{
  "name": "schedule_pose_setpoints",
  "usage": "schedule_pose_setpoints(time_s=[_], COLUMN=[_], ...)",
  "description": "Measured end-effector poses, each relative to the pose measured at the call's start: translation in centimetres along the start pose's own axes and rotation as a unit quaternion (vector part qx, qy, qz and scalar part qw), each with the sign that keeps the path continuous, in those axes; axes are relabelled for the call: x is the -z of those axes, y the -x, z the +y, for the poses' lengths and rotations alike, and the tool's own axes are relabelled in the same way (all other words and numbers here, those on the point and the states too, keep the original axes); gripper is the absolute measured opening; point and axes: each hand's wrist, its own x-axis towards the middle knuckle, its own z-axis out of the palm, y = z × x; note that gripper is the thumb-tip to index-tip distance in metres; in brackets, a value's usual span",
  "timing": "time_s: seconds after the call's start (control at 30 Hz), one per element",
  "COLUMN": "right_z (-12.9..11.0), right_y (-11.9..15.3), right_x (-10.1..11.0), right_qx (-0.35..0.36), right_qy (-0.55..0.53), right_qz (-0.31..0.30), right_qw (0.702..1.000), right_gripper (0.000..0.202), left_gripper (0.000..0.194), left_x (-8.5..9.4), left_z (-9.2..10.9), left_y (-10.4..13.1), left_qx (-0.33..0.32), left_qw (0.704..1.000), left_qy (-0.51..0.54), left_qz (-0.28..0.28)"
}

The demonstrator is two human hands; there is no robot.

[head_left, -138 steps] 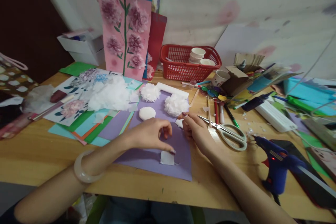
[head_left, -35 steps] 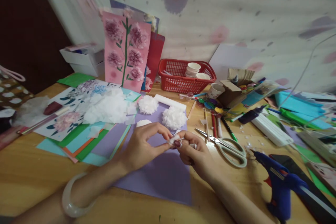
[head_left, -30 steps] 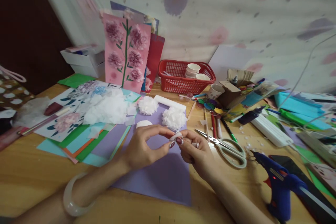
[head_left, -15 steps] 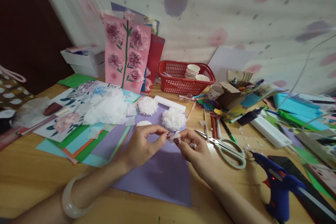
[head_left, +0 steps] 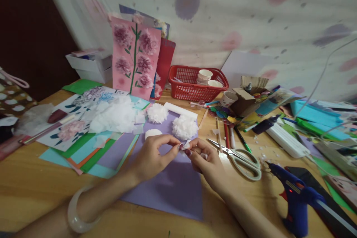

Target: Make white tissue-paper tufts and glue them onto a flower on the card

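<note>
My left hand (head_left: 154, 156) and my right hand (head_left: 205, 158) meet fingertip to fingertip above a purple sheet of paper (head_left: 170, 197). Between them they pinch a small piece of white tissue paper (head_left: 186, 144), partly hidden by the fingers. Another bit of white shows in the curled fingers of my right hand. Just beyond the hands lie two fluffy white paper flowers, one on the right (head_left: 184, 126) and one on the left (head_left: 157, 113). A white disc (head_left: 153, 133) peeks out behind my left hand.
A heap of white tissue squares (head_left: 114, 113) lies left on coloured paper. Scissors (head_left: 240, 158) and a blue glue gun (head_left: 295, 193) with a lit red light rest at right. Behind stand a red basket (head_left: 189, 91) with paper cups and a pink flower card (head_left: 136, 57).
My fingertips have drawn slightly closer together around the white tissue piece. Otherwise the hands stay in nearly the same place, with a slight shift of the view.
</note>
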Motion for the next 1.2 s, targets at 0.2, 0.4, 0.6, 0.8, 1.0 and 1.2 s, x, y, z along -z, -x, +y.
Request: schedule_pose_setpoints(time_s=[0.2,0.4,0.6,0.8,1.0,1.2], right_z=[0.3,0.43,0.51,0.53,0.7,0.97], right_y=[-0.07,-0.04,-0.05,-0.12,-0.3,-0.41], right_x=[0.2,0.31,0.19,0.17,0.34,0.58], right_qx=[-0.011,-0.018,-0.034,-0.024,-0.024,-0.037], right_qy=[-0.015,-0.068,-0.1,-0.06,-0.03,-0.019], right_qz=[-0.012,-0.032,-0.047,-0.027,-0.033,-0.037], right_qw=[1.0,0.997,0.993,0.998,0.999,0.998], right_gripper=[0.015,0.007,0.006,0.006,0.006,0.006], left_gripper=[0.012,0.014,0.011,0.01,0.011,0.01], left_x=[0.02,0.0,-0.36,-0.49,-0.55,-0.46], left_z=[-0.32,-0.06,0.22,0.1,-0.34,-0.38], left_y=[0.0,-0.04,0.25,0.25,0.18,0.31], left_qx=[0.028,0.053,0.043,0.003,0.01,0.028], left_qw=[1.0,0.999,0.997,0.998,1.0,1.0], left_qy=[0.003,0.007,0.044,0.043,0.019,0.001], left_qz=[0.011,-0.003,-0.041,-0.044,-0.014,-0.001])
